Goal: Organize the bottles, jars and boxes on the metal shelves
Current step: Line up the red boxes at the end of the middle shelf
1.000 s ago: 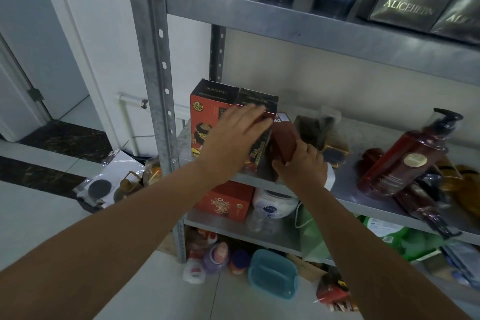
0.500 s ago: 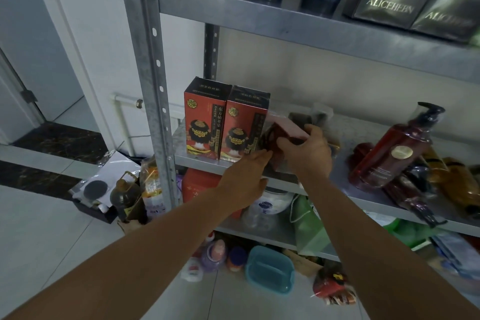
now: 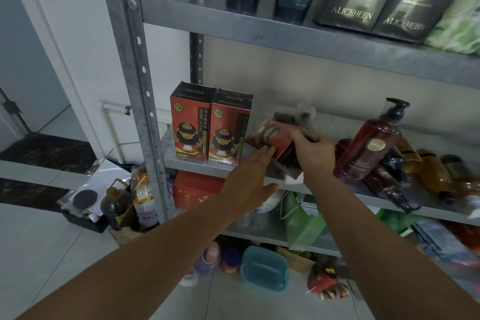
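Red cardboard marks the thing in hand: the red box [image 3: 274, 135] hangs tilted at the middle of the frame, over the front of the middle shelf [image 3: 197, 165]. The right hand [image 3: 315, 150] holds it, with fingers [image 3: 296, 135] curled round its right end and the thumb on the upper face. Its long axis runs from upper left to lower right across the picture, and the printed face is turned up toward the camera.

The left hand [image 3: 249, 179] reaches in from the lower left with straight fingers held close together. Their tips touch the box's near lower edge and grip nothing. Just left of the held box, the two standing boxes [image 3: 226, 132] of the same print are upright and touching each other at the shelf's left end.

The open place therefore lies left of the right hand, beside the second standing box. As I judge it, the move turns on bringing the long axis upright and sliding the box leftward. The left hand is the nearer to that place.

The box's far end and underside are hidden behind the right hand. Whether it rests on the dark packets beneath it cannot be told. At the right of the frame the pump bottle [image 3: 368, 143] leans over a heap of bottles that is too blurred to sort out.
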